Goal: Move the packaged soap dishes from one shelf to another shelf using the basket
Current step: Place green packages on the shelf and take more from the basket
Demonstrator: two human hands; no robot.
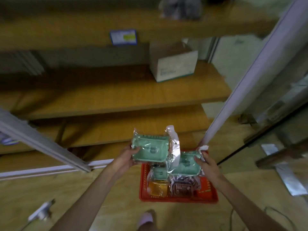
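— Hands?
— Left hand (pixel 128 155) grips one green packaged soap dish (pixel 150 150); right hand (pixel 205 161) grips another (pixel 185 165), both above the red basket (pixel 178 199) on the floor.
— Purpose?
— Likely lifting them out for the wooden shelf (pixel 116 97) ahead. More packs remain in the basket.
— Labels?
— Shelf tag (pixel 123 37) and box (pixel 175 64) print are too blurred to read.

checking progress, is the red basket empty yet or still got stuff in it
Not empty. The red basket still holds an orange pack, a brown pack and a green pack.
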